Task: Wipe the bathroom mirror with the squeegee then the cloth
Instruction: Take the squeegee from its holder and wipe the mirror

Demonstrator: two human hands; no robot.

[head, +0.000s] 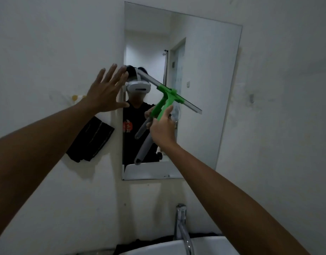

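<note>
Squeegee stage, by the look of it, and not far into it. Right hand (163,126) at centre frame, grip wrapped around the green part of the squeegee (167,102) handle, grey lower shaft sticking out below the fist toward the mirror's bottom edge. Blade slanting from upper left to lower right across the middle of the mirror (204,70), apparently laid against or very near the glass; contact not certain from this angle. Left hand (107,91) left of centre, grip spread wide, fingers fanned, holding nothing, palm flat toward the wall right at the mirror's left edge, fingertips reaching that edge; probably bracing.

No clear streaks, drops or wiped bands readable on the glass in this dim light, so impossible to say how much of the surface is already covered. Judged from the blade's place at mid-height: upper part possibly done, lower part likely still to come, but only a guess.

Dark cloth (90,138) hanging on the wall at left of the frame, just beside the mirror's lower left, below the left forearm, untouched by either hand. Cloth pass therefore still wholly ahead, to all appearances.

Tap (182,227) and white sink rim (213,243) at bottom of frame, well below the work.

Left to do: finish the squeegee strokes, put the tool aside, take the cloth, wipe the glass.
</note>
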